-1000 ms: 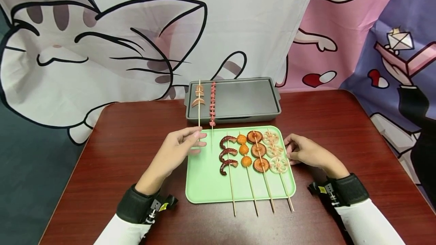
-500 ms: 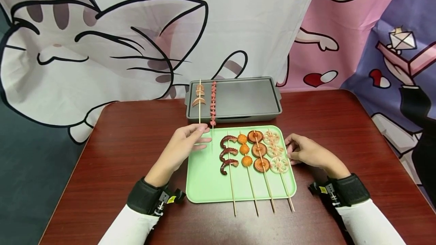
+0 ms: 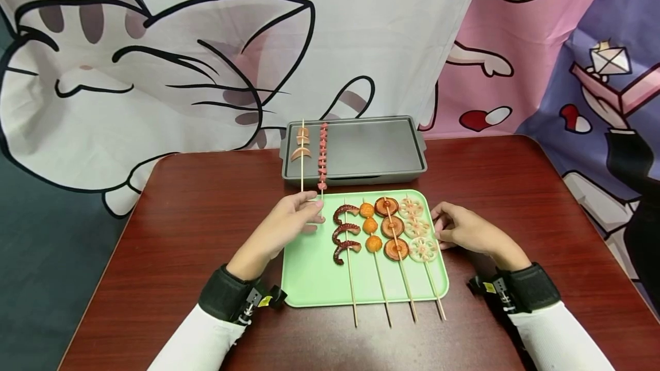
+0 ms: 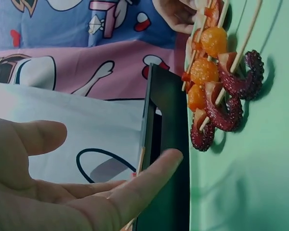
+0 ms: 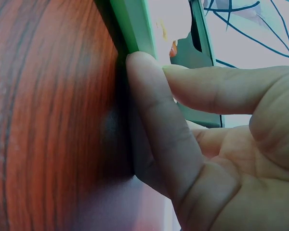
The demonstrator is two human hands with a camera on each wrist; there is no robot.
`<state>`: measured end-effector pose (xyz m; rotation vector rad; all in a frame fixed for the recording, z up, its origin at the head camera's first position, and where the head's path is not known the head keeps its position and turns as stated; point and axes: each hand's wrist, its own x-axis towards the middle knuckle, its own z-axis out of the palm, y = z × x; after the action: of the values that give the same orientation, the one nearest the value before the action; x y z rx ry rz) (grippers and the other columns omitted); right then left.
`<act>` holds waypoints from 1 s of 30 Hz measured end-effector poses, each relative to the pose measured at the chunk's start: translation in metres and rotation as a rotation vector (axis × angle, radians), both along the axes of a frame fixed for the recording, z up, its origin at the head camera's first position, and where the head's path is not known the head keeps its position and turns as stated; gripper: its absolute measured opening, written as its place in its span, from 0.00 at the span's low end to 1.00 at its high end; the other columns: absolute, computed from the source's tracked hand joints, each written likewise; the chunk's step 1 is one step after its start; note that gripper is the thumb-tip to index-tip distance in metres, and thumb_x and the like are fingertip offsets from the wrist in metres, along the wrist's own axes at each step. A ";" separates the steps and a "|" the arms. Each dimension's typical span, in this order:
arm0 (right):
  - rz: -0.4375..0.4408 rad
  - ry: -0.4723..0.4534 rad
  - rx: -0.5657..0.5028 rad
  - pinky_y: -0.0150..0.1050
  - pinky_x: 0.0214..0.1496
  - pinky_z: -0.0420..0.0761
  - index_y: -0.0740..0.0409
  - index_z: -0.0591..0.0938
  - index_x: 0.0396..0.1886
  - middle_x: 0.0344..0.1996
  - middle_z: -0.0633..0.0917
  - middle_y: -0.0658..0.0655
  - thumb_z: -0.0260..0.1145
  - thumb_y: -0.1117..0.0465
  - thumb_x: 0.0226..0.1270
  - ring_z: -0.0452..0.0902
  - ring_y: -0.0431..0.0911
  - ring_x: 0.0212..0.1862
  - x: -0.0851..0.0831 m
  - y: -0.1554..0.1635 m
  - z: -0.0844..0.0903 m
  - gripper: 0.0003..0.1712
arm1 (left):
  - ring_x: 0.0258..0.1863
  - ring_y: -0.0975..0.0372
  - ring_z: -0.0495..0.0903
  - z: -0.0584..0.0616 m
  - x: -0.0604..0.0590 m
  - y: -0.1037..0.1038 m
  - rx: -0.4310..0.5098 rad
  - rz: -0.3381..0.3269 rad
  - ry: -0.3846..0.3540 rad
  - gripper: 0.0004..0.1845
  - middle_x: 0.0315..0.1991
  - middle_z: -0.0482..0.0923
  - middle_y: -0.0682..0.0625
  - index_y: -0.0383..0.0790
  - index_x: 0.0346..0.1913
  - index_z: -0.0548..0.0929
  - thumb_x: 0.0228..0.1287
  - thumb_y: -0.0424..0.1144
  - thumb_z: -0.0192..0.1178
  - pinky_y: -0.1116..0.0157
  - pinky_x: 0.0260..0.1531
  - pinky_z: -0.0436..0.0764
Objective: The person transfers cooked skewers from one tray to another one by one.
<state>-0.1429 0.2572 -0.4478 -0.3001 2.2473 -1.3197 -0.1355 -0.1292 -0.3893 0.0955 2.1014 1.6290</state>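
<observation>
1. The left hand (image 3: 289, 222) hovers over the far-left corner of the green tray (image 3: 309, 279), fingers spread and relaxed, gripping nothing. Its fingertips point toward the octopus skewer (image 3: 344, 233), the leftmost of the four skewers lying on the tray and the nearest to that hand.

2. The right hand (image 3: 464, 231) rests on the tabletop (image 3: 196, 216) against the tray's right edge. In the right wrist view its fingers (image 5: 149, 120) lie loosely curled, one fingertip touching the green rim, holding nothing. Leaving it there looks wise to me: it steadies the tray.

3. To lift the octopus skewer cleanly, I would pinch the bare stick below the lowest tentacle piece, not the food; the fish ball skewer (image 3: 372, 228) lies just beside it, so a wide grab risks knocking it.

4. Raise it level, so that the pieces do not slide along the stick.

5. On the grey griddle pan (image 3: 371, 153) beyond the tray, a sausage slice skewer (image 3: 301, 147) and a small pink sausage skewer (image 3: 322, 156) lie side by side at the left end, sticks overhanging the near rim. The open surface just to their right looks the natural place, parallel to them and not touching.
</observation>
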 end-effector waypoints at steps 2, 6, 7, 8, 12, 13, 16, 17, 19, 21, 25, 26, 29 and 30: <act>0.000 -0.001 -0.002 0.38 0.35 0.90 0.76 0.70 0.57 0.35 0.79 0.61 0.61 0.78 0.67 0.80 0.47 0.35 0.000 0.000 0.000 0.19 | 0.63 0.43 0.80 0.000 -0.001 0.001 -0.002 0.008 -0.006 0.34 0.69 0.71 0.28 0.27 0.79 0.57 0.82 0.43 0.51 0.50 0.64 0.82; -0.002 0.000 -0.001 0.38 0.35 0.90 0.75 0.70 0.57 0.35 0.79 0.61 0.61 0.78 0.67 0.80 0.47 0.34 0.000 0.000 -0.001 0.19 | 0.60 0.43 0.83 -0.001 -0.001 0.004 0.019 0.045 -0.013 0.31 0.68 0.72 0.28 0.26 0.77 0.61 0.80 0.40 0.53 0.53 0.61 0.84; -0.004 -0.001 0.000 0.38 0.35 0.90 0.75 0.70 0.56 0.35 0.79 0.61 0.61 0.78 0.67 0.80 0.47 0.34 0.000 0.000 -0.001 0.19 | 0.60 0.43 0.83 -0.002 -0.001 0.005 0.030 0.060 -0.014 0.30 0.67 0.73 0.28 0.26 0.77 0.62 0.80 0.38 0.52 0.53 0.61 0.85; -0.005 0.000 0.002 0.38 0.35 0.90 0.75 0.70 0.56 0.35 0.79 0.61 0.61 0.78 0.67 0.80 0.47 0.34 0.000 0.000 -0.001 0.19 | 0.59 0.43 0.83 -0.002 -0.001 0.006 0.040 0.076 -0.014 0.29 0.67 0.73 0.27 0.25 0.76 0.62 0.79 0.36 0.52 0.55 0.60 0.85; -0.007 0.001 0.007 0.38 0.35 0.90 0.75 0.70 0.57 0.35 0.79 0.61 0.61 0.78 0.67 0.80 0.47 0.35 0.000 0.000 -0.001 0.19 | 0.57 0.44 0.85 -0.007 -0.002 0.011 0.075 0.129 -0.009 0.26 0.63 0.76 0.26 0.22 0.74 0.64 0.77 0.28 0.49 0.63 0.55 0.87; -0.007 0.001 0.007 0.38 0.35 0.90 0.75 0.70 0.56 0.35 0.79 0.61 0.61 0.78 0.67 0.80 0.48 0.35 0.000 0.000 -0.001 0.19 | 0.56 0.44 0.85 -0.008 -0.002 0.012 0.084 0.142 -0.005 0.26 0.62 0.76 0.25 0.22 0.74 0.64 0.77 0.26 0.48 0.66 0.53 0.88; -0.004 0.001 0.003 0.38 0.35 0.90 0.75 0.70 0.57 0.35 0.79 0.61 0.61 0.77 0.67 0.80 0.48 0.35 0.000 0.000 -0.001 0.19 | 0.53 0.47 0.87 -0.011 -0.002 0.015 0.111 0.182 -0.004 0.25 0.60 0.77 0.24 0.21 0.73 0.66 0.76 0.24 0.49 0.70 0.49 0.88; -0.003 0.000 0.001 0.38 0.35 0.90 0.75 0.70 0.57 0.35 0.79 0.61 0.61 0.77 0.67 0.80 0.48 0.35 0.000 0.000 -0.002 0.19 | 0.52 0.48 0.88 -0.012 -0.002 0.016 0.118 0.195 -0.004 0.25 0.60 0.77 0.24 0.21 0.73 0.66 0.76 0.24 0.49 0.71 0.48 0.88; -0.002 -0.002 -0.001 0.38 0.35 0.90 0.75 0.70 0.57 0.35 0.79 0.61 0.61 0.77 0.67 0.80 0.48 0.35 0.000 0.000 -0.002 0.19 | 0.51 0.49 0.88 -0.013 -0.002 0.017 0.140 0.220 -0.014 0.25 0.60 0.77 0.23 0.21 0.72 0.67 0.75 0.23 0.50 0.71 0.48 0.88; -0.001 -0.003 0.001 0.38 0.35 0.90 0.75 0.70 0.57 0.35 0.79 0.61 0.61 0.77 0.67 0.80 0.47 0.35 0.000 0.000 -0.003 0.19 | 0.51 0.50 0.88 -0.013 -0.002 0.019 0.162 0.243 -0.031 0.24 0.60 0.77 0.23 0.21 0.71 0.68 0.75 0.23 0.51 0.72 0.48 0.88; -0.002 -0.003 0.006 0.38 0.35 0.90 0.75 0.71 0.57 0.35 0.80 0.61 0.61 0.77 0.67 0.81 0.47 0.35 0.000 0.000 -0.003 0.19 | 0.47 0.55 0.89 -0.013 -0.003 0.020 0.198 0.281 -0.047 0.24 0.61 0.77 0.24 0.21 0.70 0.70 0.73 0.22 0.54 0.74 0.46 0.87; -0.002 -0.002 0.007 0.38 0.35 0.90 0.75 0.71 0.57 0.35 0.80 0.61 0.61 0.77 0.67 0.81 0.47 0.35 0.000 0.000 -0.003 0.19 | 0.45 0.56 0.89 -0.013 -0.003 0.021 0.205 0.289 -0.041 0.24 0.61 0.77 0.24 0.21 0.70 0.71 0.73 0.21 0.55 0.74 0.45 0.88; -0.003 -0.002 0.010 0.38 0.35 0.90 0.75 0.71 0.57 0.35 0.80 0.61 0.61 0.77 0.67 0.81 0.47 0.35 0.000 0.000 -0.003 0.19 | 0.38 0.61 0.90 -0.013 -0.003 0.022 0.233 0.319 -0.017 0.23 0.54 0.82 0.27 0.20 0.67 0.73 0.70 0.19 0.57 0.73 0.44 0.88; -0.003 -0.002 0.011 0.38 0.35 0.90 0.75 0.71 0.57 0.35 0.79 0.61 0.61 0.77 0.67 0.81 0.47 0.35 0.000 0.000 -0.003 0.19 | 0.37 0.62 0.90 -0.013 -0.004 0.022 0.243 0.331 -0.011 0.23 0.50 0.83 0.29 0.19 0.66 0.74 0.69 0.19 0.58 0.72 0.43 0.89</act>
<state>-0.1428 0.2573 -0.4504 -0.2913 2.2534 -1.3086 -0.1393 -0.1069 -0.4026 -0.1924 1.9808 2.0683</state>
